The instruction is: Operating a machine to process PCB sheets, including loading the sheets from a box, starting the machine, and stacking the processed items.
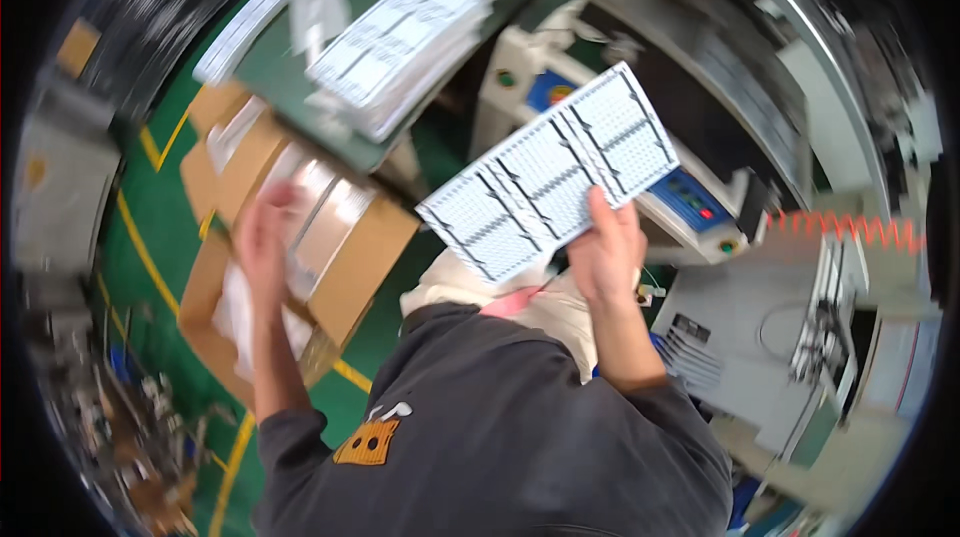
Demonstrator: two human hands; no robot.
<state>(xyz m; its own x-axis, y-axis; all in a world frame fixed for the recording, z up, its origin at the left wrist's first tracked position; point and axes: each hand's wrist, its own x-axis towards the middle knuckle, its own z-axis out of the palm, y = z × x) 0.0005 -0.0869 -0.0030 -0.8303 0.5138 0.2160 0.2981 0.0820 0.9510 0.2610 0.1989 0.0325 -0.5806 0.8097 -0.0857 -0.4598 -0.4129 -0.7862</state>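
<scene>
A white circuit board panel [550,177], rectangular with black lines and rows of small marks, is held tilted in front of me. My right hand [607,242] grips its lower right edge, thumb on the face. To the left, my left hand [265,247] is raised over an open cardboard box [365,262], apart from the panel. Motion smears its fingers, and I make out nothing in them. Clear plastic wrap [325,207] shows in the box. Beyond it, a stack of similar white panels [405,37] lies on a dark green table [290,87].
A machine with a blue control panel [690,202] and a belt-like dark bed [660,47] stands at the right. An orange coiled hose [850,227] hangs beside it. A separate white stack [240,35] lies at the table's left edge. Yellow lines mark the green floor [150,207].
</scene>
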